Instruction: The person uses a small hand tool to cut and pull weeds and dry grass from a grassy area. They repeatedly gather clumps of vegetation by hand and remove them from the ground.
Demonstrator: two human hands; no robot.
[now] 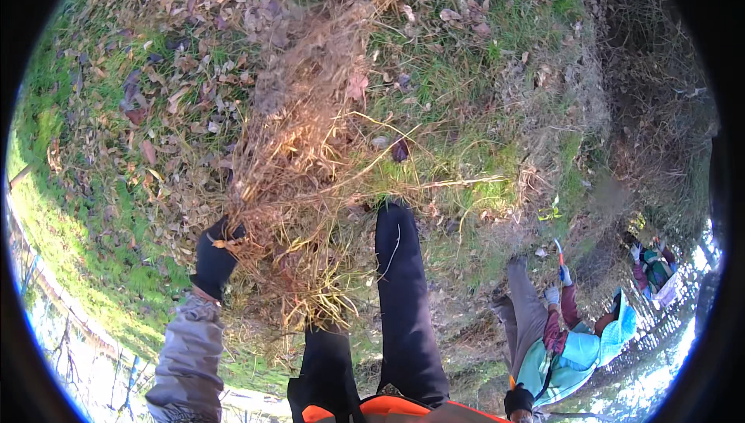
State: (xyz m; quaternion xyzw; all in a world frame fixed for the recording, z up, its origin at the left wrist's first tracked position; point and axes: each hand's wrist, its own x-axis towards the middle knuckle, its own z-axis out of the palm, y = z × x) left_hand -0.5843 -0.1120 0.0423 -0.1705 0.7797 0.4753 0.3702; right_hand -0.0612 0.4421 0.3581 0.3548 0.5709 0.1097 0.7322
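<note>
My left hand (215,259), in a black glove, grips the left side of a large heap of dry grass and thin stems (302,207). The heap stretches from far ahead down to my left leg, and some yellowish stems lie over that leg. Low at the right edge of my body, my right hand (518,401), also black-gloved, is closed on an orange-handled tool (512,382); most of the tool is hidden or too blurred to identify.
A stooping co-worker (561,359) at the right holds a sickle (560,253) with an orange handle. Another person (655,269) is farther right. Leaf-strewn grass (174,103) covers the left, darker brush (657,91) the right. My black-trousered right leg (404,295) stands beside the heap.
</note>
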